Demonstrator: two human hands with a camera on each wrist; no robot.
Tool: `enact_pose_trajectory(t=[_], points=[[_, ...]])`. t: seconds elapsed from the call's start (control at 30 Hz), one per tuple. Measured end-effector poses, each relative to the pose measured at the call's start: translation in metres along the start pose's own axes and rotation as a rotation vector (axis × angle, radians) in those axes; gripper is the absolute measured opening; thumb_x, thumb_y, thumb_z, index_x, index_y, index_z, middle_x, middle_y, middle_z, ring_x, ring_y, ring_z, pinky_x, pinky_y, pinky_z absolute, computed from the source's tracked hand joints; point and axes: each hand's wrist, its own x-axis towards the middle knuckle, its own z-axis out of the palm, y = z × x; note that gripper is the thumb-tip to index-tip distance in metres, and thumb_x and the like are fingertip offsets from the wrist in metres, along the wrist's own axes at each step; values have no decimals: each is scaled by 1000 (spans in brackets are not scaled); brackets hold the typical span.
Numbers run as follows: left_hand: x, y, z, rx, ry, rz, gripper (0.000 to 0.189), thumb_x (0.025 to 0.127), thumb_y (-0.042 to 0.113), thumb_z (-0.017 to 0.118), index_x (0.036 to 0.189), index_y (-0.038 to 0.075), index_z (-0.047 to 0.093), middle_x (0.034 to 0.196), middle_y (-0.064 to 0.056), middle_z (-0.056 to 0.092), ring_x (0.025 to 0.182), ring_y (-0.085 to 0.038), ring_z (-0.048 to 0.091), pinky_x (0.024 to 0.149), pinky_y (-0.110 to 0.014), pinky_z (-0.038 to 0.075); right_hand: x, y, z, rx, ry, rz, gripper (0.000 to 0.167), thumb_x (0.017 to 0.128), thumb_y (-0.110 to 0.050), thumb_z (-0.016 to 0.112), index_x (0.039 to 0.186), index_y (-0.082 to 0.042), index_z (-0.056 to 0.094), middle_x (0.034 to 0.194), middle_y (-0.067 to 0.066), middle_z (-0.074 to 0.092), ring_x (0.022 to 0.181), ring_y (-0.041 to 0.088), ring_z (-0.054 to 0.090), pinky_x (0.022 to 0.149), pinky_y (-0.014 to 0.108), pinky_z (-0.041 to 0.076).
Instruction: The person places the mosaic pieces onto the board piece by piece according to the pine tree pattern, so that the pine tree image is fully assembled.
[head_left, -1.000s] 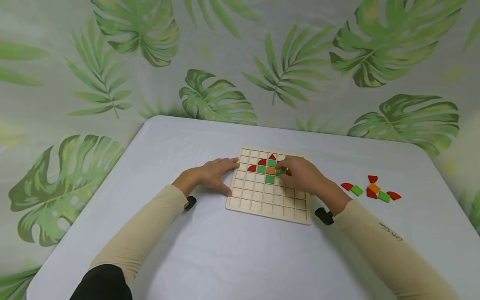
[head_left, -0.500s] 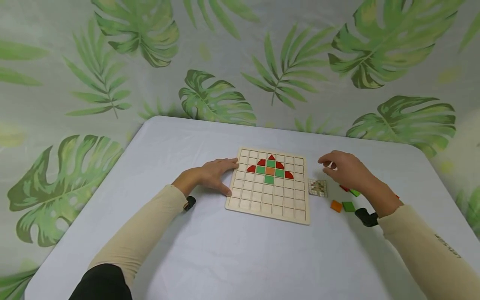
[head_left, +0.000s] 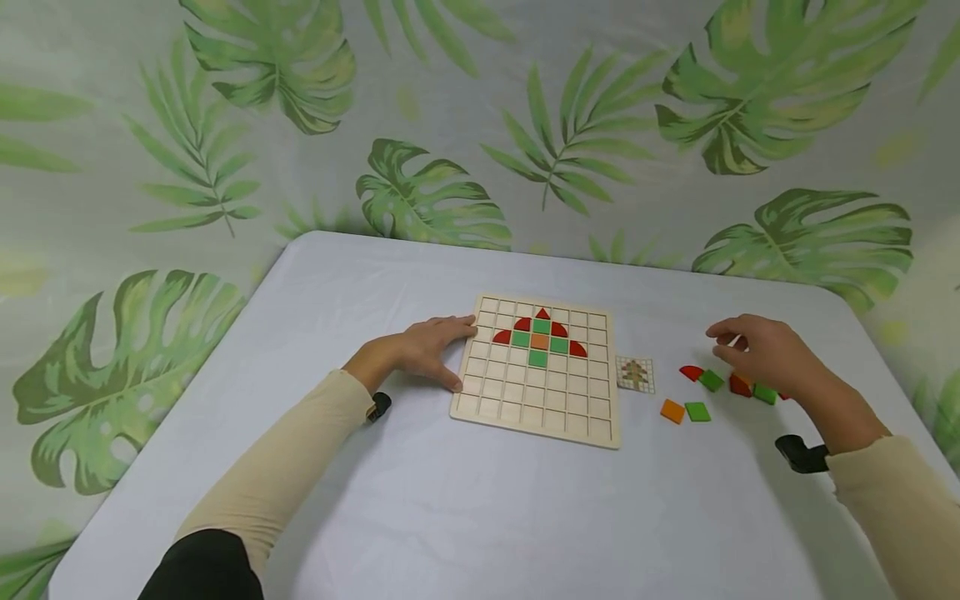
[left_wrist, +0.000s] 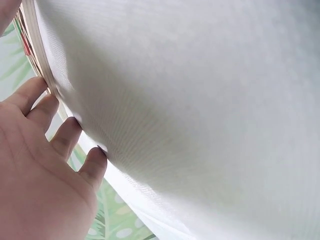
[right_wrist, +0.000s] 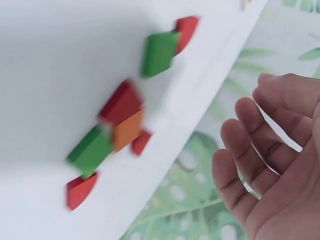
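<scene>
My left hand rests at the left edge of a wooden grid board, its fingers and thumb spread along the edge. In the left wrist view, fingertips touch the board's side. On the board, a red triangle, red quarter-round tiles, green square tiles and an orange square tile form a tree-like shape. My right hand hovers above loose tiles at the right, fingers loosely bent with nothing between them. In the right wrist view, green tiles, red tiles and an orange tile lie apart from the hand.
Against the board's right side lies a small pattern card. A loose orange square and a green square lie beyond it on the white table. Leaf-patterned cloth hangs behind.
My right hand has left the board and moved right to above the loose tiles, uncovering the card and a red quarter-round on the board. The left hand has stayed in place.
</scene>
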Motion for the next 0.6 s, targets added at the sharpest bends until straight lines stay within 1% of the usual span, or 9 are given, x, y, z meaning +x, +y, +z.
enact_pose_trajectory(t=[0.07, 0.13, 0.23, 0.3, 0.43, 0.6], points=[[-1, 0, 0, 1, -2, -1, 96, 80, 45, 78, 157, 19, 28, 169, 3, 12, 157, -29, 13, 125, -54, 17, -1, 10, 2, 6, -11, 19, 33, 95, -15, 60, 121, 5, 64, 105, 21, 69, 95, 35, 63, 78, 50, 54], [-1, 0, -1, -1, -3, -1, 96, 80, 44, 78, 157, 19, 28, 169, 3, 12, 157, -29, 13, 125, -54, 17, -3, 18, 3, 9, -15, 33, 33, 95, -15, 61, 121, 5, 64, 105, 22, 69, 95, 36, 62, 76, 48, 55], [-3, 1, -2, -4, -5, 2, 96, 80, 44, 79, 157, 18, 28, 169, 1, 12, 157, -30, 12, 125, -54, 17, -4, 25, 6, 17, -7, 47, 32, 95, -15, 61, 120, 5, 64, 106, 23, 68, 96, 37, 62, 76, 48, 55], [-4, 2, -3, -5, -6, 5, 96, 80, 43, 79, 157, 17, 28, 169, 1, 12, 157, -30, 12, 125, -54, 16, -5, 27, 9, 21, -2, 45, 32, 95, -15, 61, 119, 5, 65, 105, 22, 69, 96, 37, 61, 77, 48, 54], [-3, 2, -3, -2, -9, 6, 96, 81, 43, 78, 158, 18, 27, 170, 1, 12, 157, -30, 12, 125, -54, 16, -7, 29, 17, 25, 2, 25, 31, 94, -15, 63, 117, 6, 66, 101, 21, 69, 94, 36, 61, 80, 52, 53], [-1, 2, -2, -6, -9, 9, 95, 81, 43, 79, 158, 18, 28, 169, 1, 12, 157, -30, 11, 125, -54, 16, -7, 28, 23, 24, 9, 13, 30, 93, -14, 62, 116, 5, 67, 102, 22, 69, 94, 37, 62, 81, 55, 52]])
